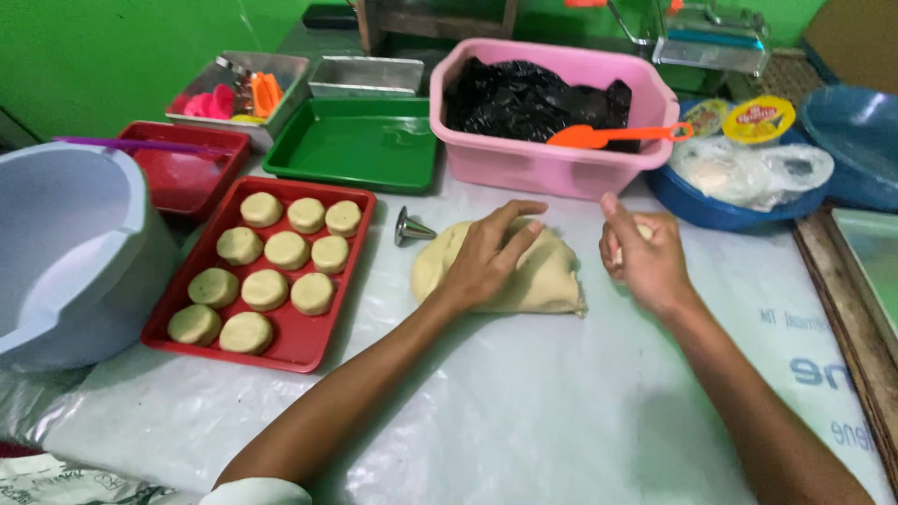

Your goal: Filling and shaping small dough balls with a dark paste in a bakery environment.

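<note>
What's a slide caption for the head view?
Left hand presses a dough mound; right hand pinches off a piece beside a red tray of dough rounds.

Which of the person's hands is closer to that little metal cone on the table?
The left hand. It rests on the dough mound, just right of the metal cone. The right hand, closed around a small piece of dough, is farther right, beyond the mound.

the big dough lump [524, 271] lies in the middle of the table [524, 411]. the left hand [486, 257] rests on it. the right hand [645, 257] is just right of it, with a small dough bit [644, 231] in it. the tray [299, 341] of dough rounds [265, 290] lies to the left. the metal cone [409, 227] lies between tray and lump. the tub [552, 164] sits behind the lump, a spatula [613, 136] in it.
</note>
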